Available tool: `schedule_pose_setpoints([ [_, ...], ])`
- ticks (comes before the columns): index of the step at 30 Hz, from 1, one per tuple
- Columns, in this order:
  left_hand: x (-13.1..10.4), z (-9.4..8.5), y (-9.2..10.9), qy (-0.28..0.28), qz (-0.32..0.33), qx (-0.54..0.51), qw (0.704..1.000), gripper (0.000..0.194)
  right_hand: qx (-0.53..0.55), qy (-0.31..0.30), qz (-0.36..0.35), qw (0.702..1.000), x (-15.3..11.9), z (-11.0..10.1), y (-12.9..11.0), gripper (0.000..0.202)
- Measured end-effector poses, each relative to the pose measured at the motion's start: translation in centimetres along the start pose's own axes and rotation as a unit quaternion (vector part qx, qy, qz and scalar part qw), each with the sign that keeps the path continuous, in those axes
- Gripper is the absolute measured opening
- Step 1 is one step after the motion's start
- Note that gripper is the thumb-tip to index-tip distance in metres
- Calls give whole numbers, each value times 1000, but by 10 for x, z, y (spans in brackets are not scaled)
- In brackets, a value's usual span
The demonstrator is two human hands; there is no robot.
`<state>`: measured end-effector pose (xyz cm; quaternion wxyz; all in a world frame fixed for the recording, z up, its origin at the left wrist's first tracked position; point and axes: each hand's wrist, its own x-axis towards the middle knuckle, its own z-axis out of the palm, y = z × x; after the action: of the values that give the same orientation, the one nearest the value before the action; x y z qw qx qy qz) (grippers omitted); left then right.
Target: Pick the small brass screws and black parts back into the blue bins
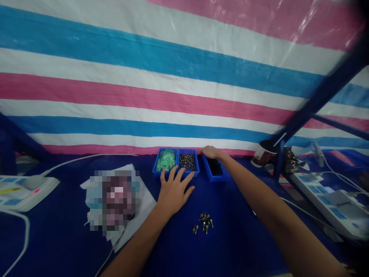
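Two small blue bins stand side by side near the striped sheet. The left bin (157, 174) holds green plastic-looking pieces (167, 159); its neighbour (197, 163) holds many small metal parts (187, 161). My left hand (174, 192) has its fingers spread at the front edge of this pair and grips nothing. A third blue bin (217, 178), dark inside, sits slightly apart and angled to the right. At its far rim my right hand (211, 152) is closed on the edge, fingertips partly hidden. Several small brass-and-dark metal parts (205, 222) lie loose on the blue tabletop (230, 238).
White paper (144, 192) with a blurred-out item lies left. Power strips stand at the left (43, 192) and right (325, 204), with white cables. A dark cup with a straw (262, 154) stands by a blue frame post (278, 161). The striped sheet (173, 104) hangs behind.
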<state>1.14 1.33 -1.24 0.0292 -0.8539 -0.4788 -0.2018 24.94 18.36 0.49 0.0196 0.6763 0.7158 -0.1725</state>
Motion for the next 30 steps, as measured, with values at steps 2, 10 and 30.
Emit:
schedule_pose_setpoints([
  [2,0,0,-1,0,-3,1,1000,40,-9,-13,4,1000,-1,-2,0,33],
  [10,-1,2,-2,-4,-6,-3,1000,43,-53,34,4,998,-5,3,-27,26],
  [30,-6,4,0,-21,-17,-9,1000,55,-1,215,32,976,-77,4,14,29],
])
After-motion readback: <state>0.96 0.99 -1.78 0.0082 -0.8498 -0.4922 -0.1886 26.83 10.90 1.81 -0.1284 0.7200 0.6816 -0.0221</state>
